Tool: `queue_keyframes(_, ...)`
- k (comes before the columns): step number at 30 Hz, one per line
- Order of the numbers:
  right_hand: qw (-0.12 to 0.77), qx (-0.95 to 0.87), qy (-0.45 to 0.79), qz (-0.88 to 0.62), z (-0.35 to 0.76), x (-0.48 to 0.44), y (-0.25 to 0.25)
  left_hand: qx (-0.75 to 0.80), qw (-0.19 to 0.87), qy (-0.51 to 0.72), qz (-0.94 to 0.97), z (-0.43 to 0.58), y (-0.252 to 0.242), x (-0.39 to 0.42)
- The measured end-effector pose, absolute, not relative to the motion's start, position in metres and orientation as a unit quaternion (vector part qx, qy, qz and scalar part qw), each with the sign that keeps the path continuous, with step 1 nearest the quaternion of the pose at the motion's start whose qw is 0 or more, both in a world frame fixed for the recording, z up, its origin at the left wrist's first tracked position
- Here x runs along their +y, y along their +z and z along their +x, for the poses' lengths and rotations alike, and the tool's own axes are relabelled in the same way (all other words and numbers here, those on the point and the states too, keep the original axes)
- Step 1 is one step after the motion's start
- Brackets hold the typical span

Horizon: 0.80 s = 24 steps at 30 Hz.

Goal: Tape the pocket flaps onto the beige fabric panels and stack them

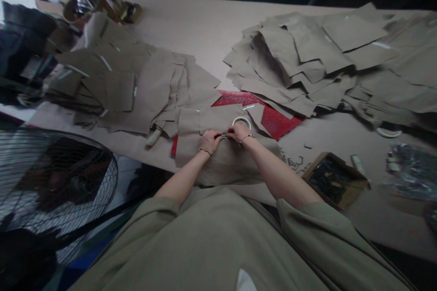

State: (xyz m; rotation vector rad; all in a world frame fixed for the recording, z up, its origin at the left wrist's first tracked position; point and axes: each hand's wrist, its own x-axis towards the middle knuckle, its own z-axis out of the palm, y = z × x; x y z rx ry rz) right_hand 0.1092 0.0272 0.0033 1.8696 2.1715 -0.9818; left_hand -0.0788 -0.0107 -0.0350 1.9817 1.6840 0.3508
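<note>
A cut piece of brown-beige cloth (191,150) lies before me at the table's near edge, over a red sheet (282,122). My left hand (210,141) is closed in a pinch at the middle of the cloth. Right beside it my right hand (240,133) pinches too. Between the fingertips of both hands is a small dark metal strip (224,135); its exact kind is too small to make out. A white ring (241,120) shows just beyond my right hand, against the cloth; I cannot tell whether the hand touches it.
Stacked cloth pieces (146,86) lie left, and a larger heap (307,54) lies back right. Near my right forearm are loose metal bits (295,162) and an open cardboard box (336,182) of small dark parts. A plastic bag (409,168) lies farther right. A caged fan (58,182) stands left.
</note>
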Motion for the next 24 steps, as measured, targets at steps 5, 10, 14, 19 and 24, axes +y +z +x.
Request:
queue_keyframes(5, 0.049, 0.725, -0.315, 0.611, 0.110, 0.025, 0.002, 0.611, 0.254, 0.106, 0.742, -0.077, -0.032, -0.008)
queue_keyframes(10, 0.045, 0.744, -0.313, 0.589, 0.115, 0.025, 0.000, 0.606, 0.252, 0.092, 0.749, -0.076, -0.030, -0.006)
queue_keyframes(14, 0.037, 0.747, -0.319, 0.582, 0.118, 0.026, -0.004, 0.602, 0.258, 0.091, 0.750, -0.077, -0.028, -0.004)
queue_keyframes(19, 0.029, 0.738, -0.313, 0.598, 0.114, 0.022, -0.008, 0.620, 0.247, 0.082, 0.740, -0.074, -0.029, -0.006)
queue_keyframes(24, 0.029, 0.738, -0.309, 0.599, 0.115, 0.026, -0.008, 0.619, 0.234, 0.089, 0.745, -0.072, -0.031, -0.009)
